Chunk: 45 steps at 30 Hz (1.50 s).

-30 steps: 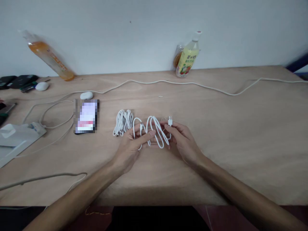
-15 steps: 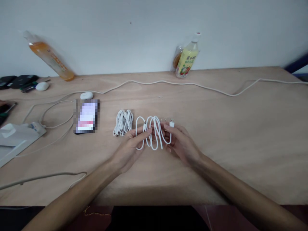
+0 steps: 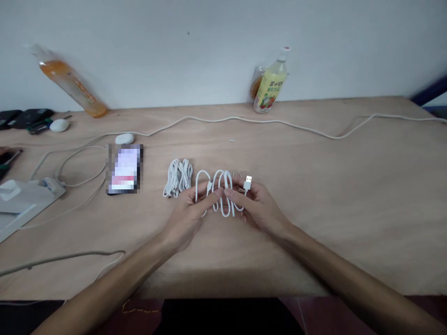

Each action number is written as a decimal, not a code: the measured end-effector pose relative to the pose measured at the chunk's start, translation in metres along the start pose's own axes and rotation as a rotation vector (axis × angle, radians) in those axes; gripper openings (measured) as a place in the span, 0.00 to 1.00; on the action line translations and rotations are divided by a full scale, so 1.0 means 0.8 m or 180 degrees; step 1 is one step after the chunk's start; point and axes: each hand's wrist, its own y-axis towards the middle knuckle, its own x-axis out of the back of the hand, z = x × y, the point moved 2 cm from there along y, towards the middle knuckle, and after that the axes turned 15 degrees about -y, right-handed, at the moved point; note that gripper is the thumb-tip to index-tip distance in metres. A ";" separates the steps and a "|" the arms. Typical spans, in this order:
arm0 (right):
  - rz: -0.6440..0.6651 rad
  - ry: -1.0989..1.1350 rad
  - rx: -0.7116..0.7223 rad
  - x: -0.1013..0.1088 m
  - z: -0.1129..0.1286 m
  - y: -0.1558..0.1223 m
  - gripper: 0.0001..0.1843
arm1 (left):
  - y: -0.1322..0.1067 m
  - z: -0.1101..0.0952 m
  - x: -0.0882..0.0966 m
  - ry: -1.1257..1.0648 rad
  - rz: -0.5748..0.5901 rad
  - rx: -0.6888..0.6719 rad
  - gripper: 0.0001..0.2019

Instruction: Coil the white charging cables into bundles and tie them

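Between my two hands, over the wooden table, is a white USB cable (image 3: pixel 223 211) gathered in several loose loops. My left hand (image 3: pixel 190 209) is closed on the loops from the left, its thumb across the front. From the right my right hand (image 3: pixel 260 204) pinches the same loops, its thumb nearly meeting the left one. The cable's USB plug (image 3: pixel 248 182) sticks up by the right forefinger. A second connector (image 3: pixel 209 185) shows near the left fingers. Just left of and behind my left hand lies a bundle of coiled white cables (image 3: pixel 178 177).
A phone (image 3: pixel 125 170) and a white earbud case (image 3: pixel 125 139) lie to the left. One long white cable (image 3: pixel 244 119) crosses the back. Against the wall stand a yellow-labelled bottle (image 3: pixel 271 88) and a leaning orange drink bottle (image 3: pixel 75 86). A white box (image 3: pixel 31 204) sits far left.
My right thumb has come down onto the loops and moved left towards the left thumb. The USB plug has turned, showing its metal end. The loops are drawn closer together.
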 end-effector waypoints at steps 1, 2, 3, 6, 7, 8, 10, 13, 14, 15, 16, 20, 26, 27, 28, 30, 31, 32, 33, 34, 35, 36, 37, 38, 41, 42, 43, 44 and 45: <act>-0.0013 -0.0052 0.0002 0.000 0.000 0.000 0.19 | 0.000 0.001 0.000 0.0015 -0.0010 -0.0007 0.09; -0.0032 -0.0098 0.0000 0.001 0.000 0.000 0.18 | -0.001 0.001 0.000 0.0018 -0.0024 -0.0016 0.10; -0.0058 -0.0139 -0.0003 0.001 0.001 0.000 0.17 | -0.001 0.002 0.000 0.0007 -0.0048 -0.0021 0.10; -0.0165 -0.0228 -0.0005 0.003 0.004 0.000 0.15 | 0.000 0.003 0.002 -0.0133 -0.0109 -0.0022 0.10; -0.0218 -0.0247 -0.0011 0.003 0.005 0.000 0.15 | 0.001 0.004 0.002 -0.0208 -0.0132 -0.0006 0.10; -0.0279 -0.0269 -0.0018 0.004 0.007 0.000 0.15 | 0.002 0.004 0.003 -0.0285 -0.0159 0.0014 0.11; -0.0466 -0.0369 -0.0001 0.005 0.010 -0.001 0.16 | 0.003 0.005 0.004 -0.0420 -0.0220 0.0047 0.13; -0.0742 -0.0607 0.0097 0.008 0.015 -0.001 0.18 | 0.003 0.005 0.005 -0.0503 -0.0310 0.0119 0.13; -0.0787 -0.0650 0.0128 0.008 0.016 -0.001 0.18 | 0.003 0.005 0.006 -0.0502 -0.0336 0.0148 0.13; -0.0807 -0.0667 0.0149 0.009 0.017 -0.001 0.18 | 0.002 0.005 0.006 -0.0495 -0.0364 0.0182 0.13; -0.0804 -0.0668 0.0155 0.009 0.017 -0.001 0.17 | 0.002 0.005 0.006 -0.0485 -0.0396 0.0215 0.13; -0.0783 -0.0594 0.0128 0.010 0.015 0.000 0.17 | 0.000 0.005 0.008 -0.0462 -0.0503 0.0316 0.14; -0.0594 -0.0224 0.0008 0.011 0.008 0.003 0.15 | 0.001 0.005 0.009 -0.0528 -0.0401 0.0327 0.18; -0.0586 -0.0191 0.0006 0.011 0.008 0.003 0.14 | 0.002 0.005 0.009 -0.0577 -0.0366 0.0315 0.17; -0.0587 -0.0168 0.0009 0.010 0.009 0.003 0.14 | 0.002 0.005 0.010 -0.0629 -0.0341 0.0307 0.17; -0.0587 -0.0176 0.0044 0.009 0.010 0.003 0.14 | 0.004 0.006 0.011 -0.0719 -0.0337 0.0307 0.16; -0.0593 -0.0216 0.0079 0.009 0.011 0.003 0.13 | 0.005 0.006 0.012 -0.0753 -0.0351 0.0310 0.16; -0.0605 -0.0279 0.0123 0.009 0.011 0.002 0.13 | 0.005 0.006 0.012 -0.0777 -0.0368 0.0319 0.16; -0.0624 -0.0352 0.0170 0.009 0.011 0.002 0.14 | 0.005 0.006 0.012 -0.0791 -0.0387 0.0330 0.16; -0.0636 -0.0416 0.0202 0.009 0.011 0.002 0.15 | 0.005 0.006 0.011 -0.0798 -0.0412 0.0337 0.16; -0.0635 -0.0449 0.0200 0.009 0.010 0.001 0.16 | 0.005 0.005 0.011 -0.0801 -0.0446 0.0330 0.17; -0.0622 -0.0437 0.0165 0.009 0.008 0.001 0.16 | 0.005 0.005 0.010 -0.0801 -0.0490 0.0306 0.17; -0.0593 -0.0388 0.0107 0.008 0.006 0.001 0.16 | 0.005 0.004 0.009 -0.0806 -0.0537 0.0281 0.18; -0.0552 -0.0319 0.0040 0.008 0.004 0.001 0.16 | 0.005 0.003 0.008 -0.0824 -0.0580 0.0251 0.19; -0.0462 -0.0116 -0.0122 0.006 0.000 0.001 0.16 | 0.004 0.002 0.005 -0.0900 -0.0620 0.0245 0.20; -0.0450 -0.0071 -0.0152 0.006 0.000 0.001 0.16 | 0.004 0.002 0.005 -0.0908 -0.0606 0.0275 0.20; -0.0450 -0.0045 -0.0170 0.006 0.000 0.001 0.16 | 0.004 0.002 0.005 -0.0903 -0.0587 0.0308 0.20; -0.0447 -0.0039 -0.0178 0.006 0.001 0.001 0.16 | 0.004 0.002 0.005 -0.0887 -0.0563 0.0335 0.20; -0.0443 -0.0047 -0.0177 0.006 0.002 0.001 0.16 | 0.004 0.002 0.005 -0.0867 -0.0531 0.0366 0.20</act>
